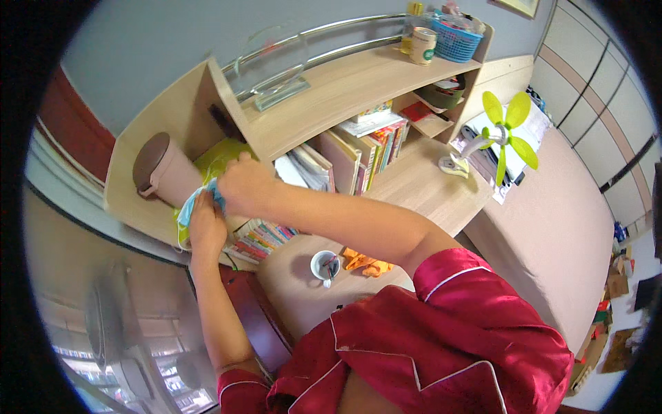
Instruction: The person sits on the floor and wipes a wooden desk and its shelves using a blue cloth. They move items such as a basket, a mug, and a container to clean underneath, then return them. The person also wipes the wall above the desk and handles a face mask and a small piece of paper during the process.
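Note:
My left hand (208, 222) and my right hand (248, 185) are close together over the left end of the desk's shelf unit. Between them is a crumpled light blue disposable face mask (189, 208), with a thin white loop hanging down on its left. My fingers close on it from both sides and hide part of it. Beneath and behind my hands a yellow-green cloth or bag (220, 154) lies on the shelf. A pink lidded bin (175, 173) with a brown top stands just left of it, leaning in this view.
Books (266, 238) fill the space below my hands. A white mug (325, 266) holding pens and an orange cloth (367, 263) sit on the desk. Further right are a green-bladed fan (500, 135) and a bed (553, 222). A clear glass ornament (282, 93) stands on the upper shelf.

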The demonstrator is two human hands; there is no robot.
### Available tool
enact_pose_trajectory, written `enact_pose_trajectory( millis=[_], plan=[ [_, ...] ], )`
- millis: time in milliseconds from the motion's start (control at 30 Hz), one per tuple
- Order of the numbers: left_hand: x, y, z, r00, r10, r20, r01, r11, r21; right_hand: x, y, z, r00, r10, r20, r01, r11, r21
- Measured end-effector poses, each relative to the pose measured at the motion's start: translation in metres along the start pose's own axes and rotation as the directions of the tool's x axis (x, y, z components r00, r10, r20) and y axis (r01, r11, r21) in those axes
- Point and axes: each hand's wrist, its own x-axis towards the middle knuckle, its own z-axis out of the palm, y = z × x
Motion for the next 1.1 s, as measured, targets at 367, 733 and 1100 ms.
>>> enact_pose_trajectory(
  millis=[367,733,1100],
  plan=[
    [0.070,0.026,0.019,0.953,0.096,0.287,-0.137,0.983,0.125,-0.177,0.091,-0.125,0.944,0.279,0.174,-0.328,0.842,0.429],
    [0.096,0.017,0.029,0.969,-0.005,0.247,-0.009,0.998,0.057,-0.305,0.365,-0.186,0.663,0.643,-0.384,-0.652,0.747,0.125],
    [0.104,-0.004,0.043,0.971,-0.067,0.229,0.053,0.996,0.067,-0.281,0.504,-0.158,0.731,0.595,-0.333,-0.591,0.797,0.126]
  ],
)
